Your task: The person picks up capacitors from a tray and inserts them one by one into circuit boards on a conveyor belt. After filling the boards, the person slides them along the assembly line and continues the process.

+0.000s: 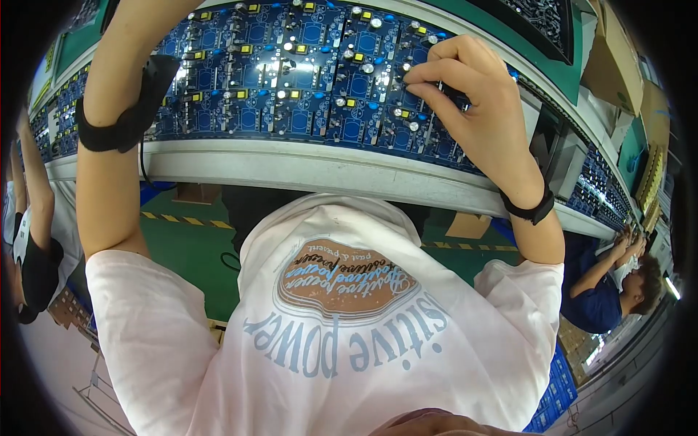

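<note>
Several blue circuit boards [298, 120] lie side by side on the line, with yellow-topped square parts, blue discs and silver cylindrical parts standing on them. Over the boards' right part is my right hand [472, 91], its thumb and index finger pinched together close to a small silver cylindrical part [406, 67]. Whatever sits between those fingertips is too small or hidden to make out. My left hand [149, 29] reaches up past the top edge, so its fingers are cut off. Black straps circle both wrists.
A pale metal rail [291, 161] runs along the boards' near side. A black bin of small metal parts [542, 22] stands at the far right, beside a cardboard box [614, 62]. One co-worker [611, 291] is at right, another person's arm [40, 174] at left.
</note>
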{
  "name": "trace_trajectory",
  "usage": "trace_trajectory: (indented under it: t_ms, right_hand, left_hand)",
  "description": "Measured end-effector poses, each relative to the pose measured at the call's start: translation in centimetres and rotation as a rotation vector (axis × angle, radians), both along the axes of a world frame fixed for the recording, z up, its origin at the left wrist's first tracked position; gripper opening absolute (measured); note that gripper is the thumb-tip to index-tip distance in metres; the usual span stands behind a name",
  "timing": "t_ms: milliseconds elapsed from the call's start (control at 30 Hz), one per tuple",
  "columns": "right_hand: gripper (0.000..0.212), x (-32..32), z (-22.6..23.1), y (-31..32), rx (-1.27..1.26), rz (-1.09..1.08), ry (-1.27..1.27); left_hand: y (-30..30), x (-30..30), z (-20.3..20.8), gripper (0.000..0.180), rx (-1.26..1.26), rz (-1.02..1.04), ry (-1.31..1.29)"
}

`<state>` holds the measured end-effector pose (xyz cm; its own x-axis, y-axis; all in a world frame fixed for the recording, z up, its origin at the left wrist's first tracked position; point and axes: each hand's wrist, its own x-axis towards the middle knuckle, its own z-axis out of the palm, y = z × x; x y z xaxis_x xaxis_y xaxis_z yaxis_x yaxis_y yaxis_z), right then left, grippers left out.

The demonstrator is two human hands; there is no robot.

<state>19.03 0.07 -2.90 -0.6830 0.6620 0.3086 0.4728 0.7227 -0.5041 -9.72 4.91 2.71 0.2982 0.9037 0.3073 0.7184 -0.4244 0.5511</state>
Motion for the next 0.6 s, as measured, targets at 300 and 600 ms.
trace_trajectory:
  t_ms: [300,600]
  right_hand:
    - [0.016,-0.4,0.7,0.1,0.096,0.078,-0.050]
    - [0.016,-2.3,4.8,4.2,0.254,0.103,-0.100]
  left_hand:
    - [-2.5,0.0,2.1,0.021,-0.447,0.080,-0.382]
    - [-5.1,-2.1,-0.4,0.029,-0.898,-0.053,-0.735]
